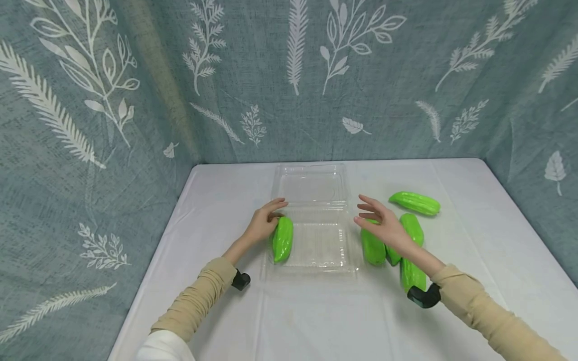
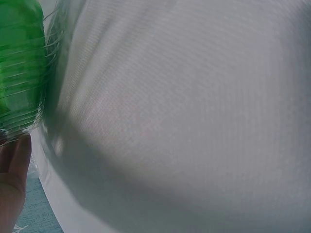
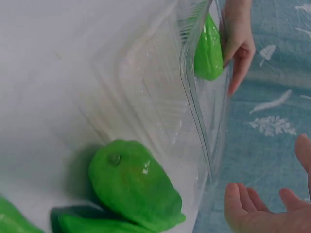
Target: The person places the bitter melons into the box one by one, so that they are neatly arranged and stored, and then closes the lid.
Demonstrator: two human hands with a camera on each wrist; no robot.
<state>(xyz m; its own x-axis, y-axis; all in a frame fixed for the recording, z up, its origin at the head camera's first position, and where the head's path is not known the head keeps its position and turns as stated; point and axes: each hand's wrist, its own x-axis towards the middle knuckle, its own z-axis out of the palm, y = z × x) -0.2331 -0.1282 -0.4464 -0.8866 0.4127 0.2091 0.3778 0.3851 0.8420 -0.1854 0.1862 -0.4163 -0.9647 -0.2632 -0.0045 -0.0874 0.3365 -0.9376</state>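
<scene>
Left hand (image 1: 264, 223) is resting curled fingers on a green gourd (image 1: 283, 238) lying at the clear tray's (image 1: 316, 260) left edge; it risks rolling onto the counter (image 1: 316, 321). Right hand (image 1: 381, 223) is hovering open over loose gourds (image 1: 373, 246).

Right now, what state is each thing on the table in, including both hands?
Clear plastic clamshell box: open, lid laid flat behind the tray.
Green gourd in the tray: lying along the left wall.
Left hand: resting on that gourd.
Right hand: open, fingers spread, above the gourds.
Loose gourds right of the box: lying on the tablecloth.
</scene>
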